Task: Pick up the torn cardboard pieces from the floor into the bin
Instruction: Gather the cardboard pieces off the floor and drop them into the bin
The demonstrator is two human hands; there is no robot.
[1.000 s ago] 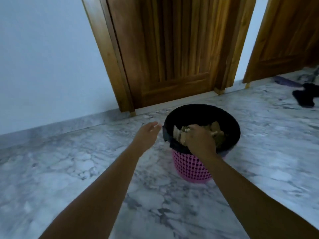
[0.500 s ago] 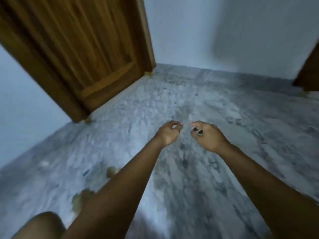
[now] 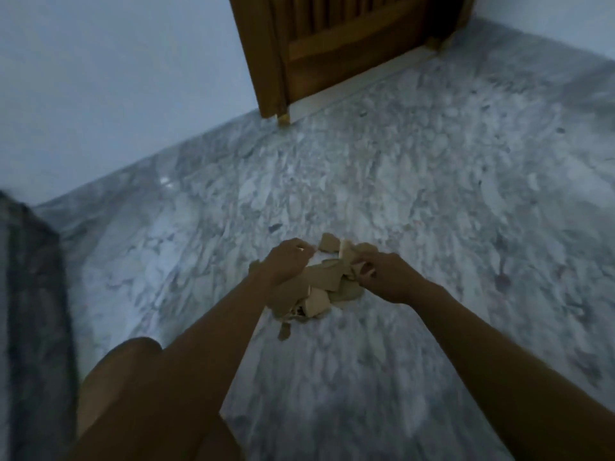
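Note:
A pile of torn brown cardboard pieces (image 3: pixel 321 289) lies on the grey marble floor (image 3: pixel 432 201) in the middle of the view. One small scrap (image 3: pixel 284 331) sits just in front of the pile. My left hand (image 3: pixel 289 261) hovers over the pile's left side with curled fingers; blur hides whether it holds a piece. My right hand (image 3: pixel 387 277) is at the pile's right side, its fingers curled round a few upright pieces (image 3: pixel 347 252). The bin is out of view.
A wooden door (image 3: pixel 336 48) stands at the back, set into a pale wall (image 3: pixel 116 78). A dark grey mat (image 3: pixel 31 311) runs along the left edge. My bare knee (image 3: pixel 126 374) is at the lower left.
The view swung away from the bin to the floor pile. Both hands, held empty in the air half a second ago, have come down onto the cardboard pieces.

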